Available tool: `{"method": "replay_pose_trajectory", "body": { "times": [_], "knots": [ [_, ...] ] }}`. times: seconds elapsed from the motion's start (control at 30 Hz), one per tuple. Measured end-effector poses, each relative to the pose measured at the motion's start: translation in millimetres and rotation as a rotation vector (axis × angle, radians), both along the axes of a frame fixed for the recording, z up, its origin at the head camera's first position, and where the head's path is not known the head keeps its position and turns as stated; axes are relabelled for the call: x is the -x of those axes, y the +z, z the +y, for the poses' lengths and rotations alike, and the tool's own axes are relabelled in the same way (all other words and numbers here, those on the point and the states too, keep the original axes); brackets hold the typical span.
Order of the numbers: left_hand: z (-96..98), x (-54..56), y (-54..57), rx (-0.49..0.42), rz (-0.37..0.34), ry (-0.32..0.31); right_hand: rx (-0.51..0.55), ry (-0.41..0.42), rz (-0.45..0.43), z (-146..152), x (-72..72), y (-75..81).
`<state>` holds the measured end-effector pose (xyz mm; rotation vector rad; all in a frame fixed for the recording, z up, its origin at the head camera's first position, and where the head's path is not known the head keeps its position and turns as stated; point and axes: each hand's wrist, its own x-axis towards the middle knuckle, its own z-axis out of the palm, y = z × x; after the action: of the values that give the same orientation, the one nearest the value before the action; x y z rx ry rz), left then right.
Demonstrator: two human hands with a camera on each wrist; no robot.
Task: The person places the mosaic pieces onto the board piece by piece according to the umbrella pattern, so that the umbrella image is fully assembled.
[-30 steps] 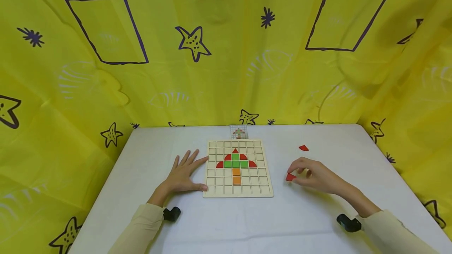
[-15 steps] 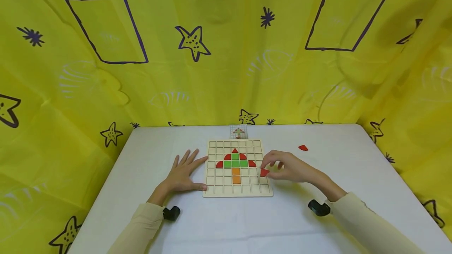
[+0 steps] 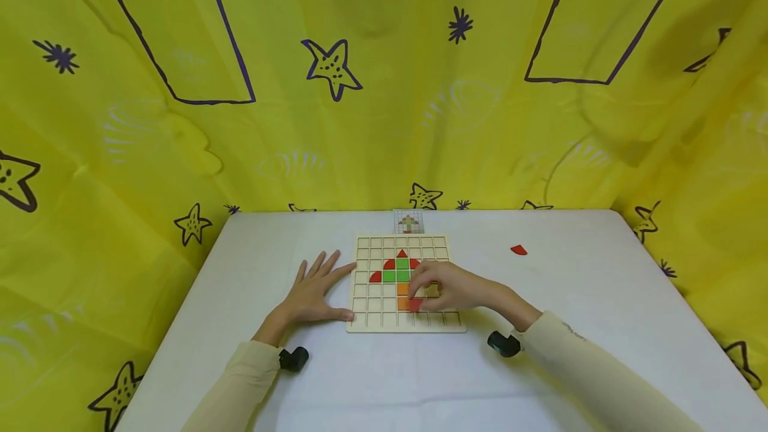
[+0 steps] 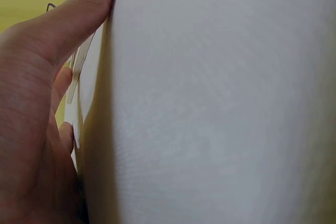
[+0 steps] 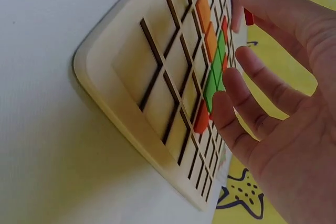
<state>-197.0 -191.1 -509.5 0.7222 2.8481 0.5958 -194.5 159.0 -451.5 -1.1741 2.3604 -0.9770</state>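
A wooden grid board [image 3: 373,320] lies on the white table, with green square tiles [image 3: 403,263], orange square tiles [image 3: 403,289] and red tiles [image 3: 375,277] set in its cells. My right hand [image 3: 456,285] pinches a small red tile [image 3: 417,305] between thumb and fingers, over the cells beside the lower orange tile. The right wrist view shows this red tile [image 5: 245,1] edge-on, above the board's surface. At the board's left edge my left hand [image 3: 312,297] rests with fingers spread, thumb and index finger touching the rim. My right hand hides part of the board's right half.
A small pattern card [image 3: 409,221] stands behind the board's far edge. One red rounded tile [image 3: 519,250] lies on the table [image 3: 576,299] to the right. Behind the table hangs a yellow curtain [image 3: 360,132] with star drawings.
My right hand has carried the red tile leftward from the table on the right, across the board's right edge, to beside the orange tiles. My left hand has stayed at the board's left edge.
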Motion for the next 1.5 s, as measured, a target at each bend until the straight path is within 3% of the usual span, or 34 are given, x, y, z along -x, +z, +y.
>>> {"method": "replay_pose_trajectory", "body": {
  "times": [0.13,0.47,1.2,1.5],
  "knots": [
    [0.0,0.7,1.2,0.006,0.000,0.000,0.001,0.030,0.039,-7.4,-0.1,-5.2],
    [0.9,1.6,2.1,0.021,-0.002,0.001,-0.066,0.055,0.020,-22.1,-1.1,-10.9],
    [2.4,0.3,2.4,0.014,-0.008,0.009,-0.116,0.017,0.096,-25.3,-8.7,-14.8],
    [1.7,-2.5,2.2,-0.039,0.030,-0.005,-0.113,0.013,0.102,-25.2,-9.6,-16.2]
  ]
}}
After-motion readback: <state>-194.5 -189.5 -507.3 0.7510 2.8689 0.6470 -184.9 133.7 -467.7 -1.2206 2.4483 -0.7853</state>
